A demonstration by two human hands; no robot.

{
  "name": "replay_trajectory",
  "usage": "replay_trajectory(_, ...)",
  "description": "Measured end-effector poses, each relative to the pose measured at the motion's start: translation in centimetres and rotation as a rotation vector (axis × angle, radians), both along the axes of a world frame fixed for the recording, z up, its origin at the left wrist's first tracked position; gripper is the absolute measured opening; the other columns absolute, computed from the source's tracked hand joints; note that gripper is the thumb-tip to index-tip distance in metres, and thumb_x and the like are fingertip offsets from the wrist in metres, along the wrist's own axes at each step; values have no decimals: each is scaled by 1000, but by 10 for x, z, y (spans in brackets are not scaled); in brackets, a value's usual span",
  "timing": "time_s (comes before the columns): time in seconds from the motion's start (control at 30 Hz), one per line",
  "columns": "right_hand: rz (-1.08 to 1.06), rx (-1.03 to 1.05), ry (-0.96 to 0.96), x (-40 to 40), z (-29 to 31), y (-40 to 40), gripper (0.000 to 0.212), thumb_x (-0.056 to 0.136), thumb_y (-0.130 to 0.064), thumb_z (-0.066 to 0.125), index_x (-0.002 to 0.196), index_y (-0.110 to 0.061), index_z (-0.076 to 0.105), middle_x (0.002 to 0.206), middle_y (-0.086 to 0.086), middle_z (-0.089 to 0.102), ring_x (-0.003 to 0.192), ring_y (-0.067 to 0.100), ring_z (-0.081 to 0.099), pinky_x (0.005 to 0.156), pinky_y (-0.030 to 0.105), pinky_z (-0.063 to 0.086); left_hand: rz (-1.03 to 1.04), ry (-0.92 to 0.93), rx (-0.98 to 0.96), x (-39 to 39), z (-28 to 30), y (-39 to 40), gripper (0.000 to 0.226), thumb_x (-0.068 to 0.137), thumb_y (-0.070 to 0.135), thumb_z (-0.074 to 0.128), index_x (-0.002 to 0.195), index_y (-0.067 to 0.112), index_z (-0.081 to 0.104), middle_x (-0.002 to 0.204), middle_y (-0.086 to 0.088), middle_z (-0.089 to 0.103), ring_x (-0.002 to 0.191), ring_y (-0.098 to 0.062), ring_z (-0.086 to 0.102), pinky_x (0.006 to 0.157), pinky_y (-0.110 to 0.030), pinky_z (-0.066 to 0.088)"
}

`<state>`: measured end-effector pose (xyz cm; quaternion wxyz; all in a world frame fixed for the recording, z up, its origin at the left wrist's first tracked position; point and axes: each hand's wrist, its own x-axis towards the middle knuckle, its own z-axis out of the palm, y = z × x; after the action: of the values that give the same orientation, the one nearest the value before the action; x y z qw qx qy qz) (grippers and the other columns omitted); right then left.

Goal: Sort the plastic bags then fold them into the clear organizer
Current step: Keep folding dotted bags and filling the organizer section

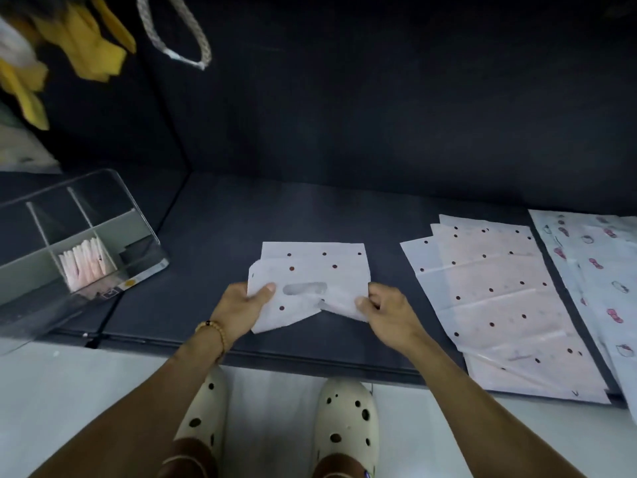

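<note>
A pale pink plastic bag with dark dots lies partly folded on the dark mat, its handle cut-out facing me. My left hand pinches its near left edge, thumb on top. My right hand pinches its near right edge. To the right lies a flat stack of several dotted pink bags. Further right, at the frame edge, lies a stack of white bags with pink bow prints. The clear organizer stands at the left, with several folded pink bags upright in its front compartment.
The dark mat ends at a near edge above a white floor, where my two cream clogs stand. Dark panels rise behind. Yellow fabric and a woven loop handle hang at the upper left.
</note>
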<state>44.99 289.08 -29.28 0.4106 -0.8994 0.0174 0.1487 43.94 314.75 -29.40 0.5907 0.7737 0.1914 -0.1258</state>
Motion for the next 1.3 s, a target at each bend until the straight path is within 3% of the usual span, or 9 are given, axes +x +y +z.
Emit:
replay_trajectory(0.1, -44, -9, -39, 10, -3, 6, 22, 95, -19, 51, 77, -29, 55, 61, -21, 55, 60, -4, 51, 54, 11, 35, 140, -18, -89, 3, -3, 3, 21, 88, 33, 65, 89, 14, 72, 89, 1, 74, 82, -15, 70, 73, -26, 53)
replay_trajectory(0.2, -139, -13, 4, 15, -7, 11, 14, 94, -19, 51, 87, -21, 62, 74, -8, 63, 71, 9, 60, 57, 19, 41, 49, -32, -109, 2, -5, 6, 14, 83, 33, 71, 87, 20, 74, 87, 9, 75, 82, -9, 71, 76, -24, 54)
replay_trajectory(0.33, -278, -134, 9, 16, -10, 17, 34, 89, -23, 54, 60, -9, 46, 57, 3, 47, 56, 21, 46, 51, 26, 36, -30, -117, 259, 10, -12, 3, 11, 87, 24, 66, 93, 19, 74, 85, 12, 69, 75, -3, 63, 65, -15, 47)
replay_trajectory(0.43, -388, -136, 73, 15, -11, 14, 37, 82, -19, 59, 51, -12, 41, 49, -1, 38, 48, 17, 38, 41, 21, 31, -69, -54, 506, 21, -14, -3, 25, 84, 37, 66, 76, 13, 66, 75, -2, 67, 69, -19, 62, 58, -23, 46)
replay_trajectory(0.6, -459, -38, 149, 14, -11, 8, 22, 83, -18, 64, 74, 1, 67, 70, 17, 65, 61, 29, 61, 65, 41, 60, -129, -16, 748, 26, -24, -7, 48, 84, 51, 63, 64, 12, 42, 64, -2, 48, 74, -32, 57, 60, -29, 39)
replay_trajectory(0.87, -379, -45, 69, 6, -15, 8, 30, 81, -34, 73, 63, -17, 56, 58, -7, 58, 56, 11, 56, 49, 20, 41, -119, -105, 832, 19, -25, -14, 52, 85, 50, 62, 57, 18, 31, 58, -4, 44, 63, -32, 53, 56, -32, 42)
replay_trajectory(1.07, -384, -2, 186, 14, -11, -2, 28, 79, -23, 74, 69, 1, 63, 55, 3, 55, 45, 17, 47, 50, 25, 45, -146, -166, 858, 11, -26, -11, 42, 86, 50, 60, 73, 13, 45, 63, -12, 56, 70, -41, 58, 58, -35, 41)
replay_trajectory(1.2, -392, -34, 169, 14, -12, 1, 23, 75, -24, 78, 72, -7, 64, 64, 0, 62, 54, 17, 55, 54, 24, 48, -120, -173, 957, 1, -22, -17, 42, 88, 43, 60, 117, 14, 52, 96, -13, 65, 84, -37, 63, 65, -41, 50)
replay_trajectory(1.3, -307, -141, 89, 12, -12, 5, 17, 81, -26, 73, 78, -13, 63, 72, -2, 64, 72, 18, 60, 62, 23, 45, -201, -407, 1016, -5, -23, -22, 42, 84, 20, 65, 123, 9, 54, 121, -13, 56, 105, -34, 55, 79, -44, 50)
